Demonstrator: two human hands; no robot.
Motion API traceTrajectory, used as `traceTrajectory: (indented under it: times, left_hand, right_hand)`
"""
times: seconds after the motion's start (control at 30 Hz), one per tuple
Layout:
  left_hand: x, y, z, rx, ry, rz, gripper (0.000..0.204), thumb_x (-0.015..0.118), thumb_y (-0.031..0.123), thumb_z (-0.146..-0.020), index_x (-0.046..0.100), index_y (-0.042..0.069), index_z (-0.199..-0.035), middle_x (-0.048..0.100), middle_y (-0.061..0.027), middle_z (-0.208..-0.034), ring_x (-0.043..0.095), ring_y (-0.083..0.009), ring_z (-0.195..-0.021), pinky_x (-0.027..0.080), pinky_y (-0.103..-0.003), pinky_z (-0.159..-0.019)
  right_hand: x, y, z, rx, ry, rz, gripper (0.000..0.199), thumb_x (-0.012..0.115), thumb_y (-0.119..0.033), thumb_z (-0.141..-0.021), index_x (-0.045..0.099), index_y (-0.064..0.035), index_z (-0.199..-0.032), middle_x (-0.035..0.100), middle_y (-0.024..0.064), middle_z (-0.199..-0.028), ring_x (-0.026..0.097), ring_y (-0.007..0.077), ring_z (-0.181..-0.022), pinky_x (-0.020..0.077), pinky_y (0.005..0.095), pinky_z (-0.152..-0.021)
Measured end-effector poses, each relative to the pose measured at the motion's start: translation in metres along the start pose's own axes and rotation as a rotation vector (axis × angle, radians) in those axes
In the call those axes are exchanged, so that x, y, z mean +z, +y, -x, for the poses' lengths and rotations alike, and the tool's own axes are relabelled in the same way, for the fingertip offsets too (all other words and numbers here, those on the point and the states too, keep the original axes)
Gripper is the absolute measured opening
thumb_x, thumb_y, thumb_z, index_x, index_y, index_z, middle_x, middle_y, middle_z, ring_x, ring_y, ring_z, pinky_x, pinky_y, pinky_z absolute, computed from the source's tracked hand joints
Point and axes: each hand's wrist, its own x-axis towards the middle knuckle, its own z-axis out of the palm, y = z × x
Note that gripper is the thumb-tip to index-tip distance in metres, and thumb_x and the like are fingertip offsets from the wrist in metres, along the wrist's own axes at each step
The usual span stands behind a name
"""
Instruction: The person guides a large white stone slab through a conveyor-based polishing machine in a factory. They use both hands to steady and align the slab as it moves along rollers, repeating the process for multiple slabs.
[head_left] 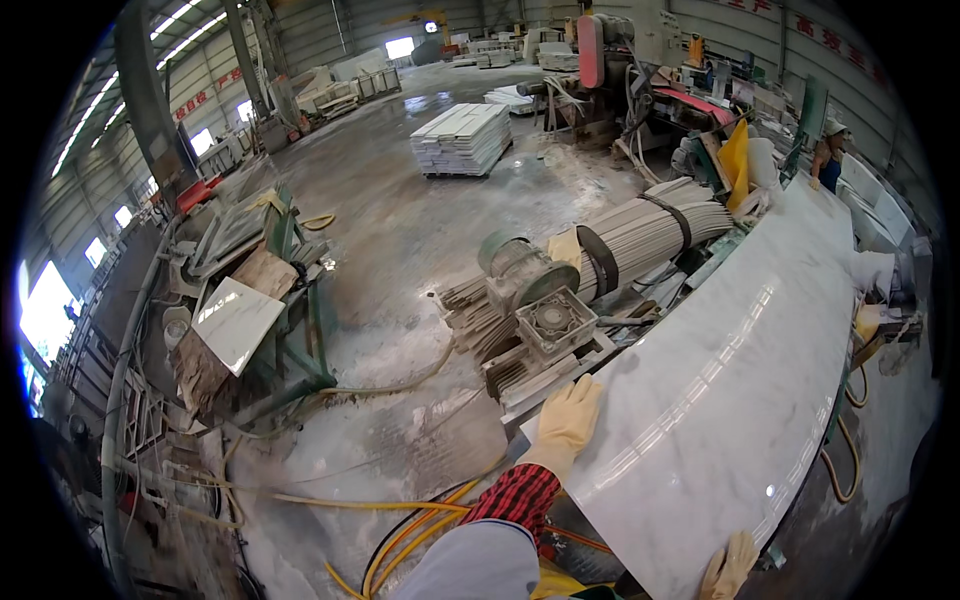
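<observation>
"While the left hand (567, 420) and right hand (730, 567) touch it, where's the glossy slab (690, 370)?"

"Beneath the left fingers, straight and uncurled, stretching away rightward beyond them. The right fingers rest over its near edge; whether they grip, I can't tell."

"Any danger?"

"If 1 glove slipped, it could slide and chip against the geared motor (553, 320) just past the left fingertips."
</observation>
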Motion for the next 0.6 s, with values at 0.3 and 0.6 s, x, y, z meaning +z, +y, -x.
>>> traceTrajectory:
  times: [0.3,0.6]
  left_hand:
    - [0.002,-0.004,0.004,-0.020,0.049,-0.016,0.037,0.066,0.020,-0.094,0.063,0.013,-0.131,0.062,-0.0156,-0.129,0.063,-0.0358,-0.117,0.049,-0.050,-0.100]
    - [0.014,-0.010,0.001,-0.121,-0.111,-0.075,0.040,0.061,0.023,-0.098,0.063,0.014,-0.137,0.062,-0.0202,-0.145,0.065,-0.0377,-0.121,0.048,-0.049,-0.107]
  right_hand:
    - [0.012,0.031,-0.049,0.091,0.046,-0.038,0.053,0.057,-0.018,-0.105,0.052,-0.0009,-0.155,0.050,0.0268,-0.161,0.041,0.0431,-0.153,0.0238,0.0560,-0.129]
    - [0.010,0.036,-0.070,0.099,0.038,-0.075,0.054,0.054,-0.023,-0.108,0.051,0.0015,-0.156,0.050,0.0277,-0.160,0.043,0.0445,-0.151,0.0280,0.0554,-0.127]
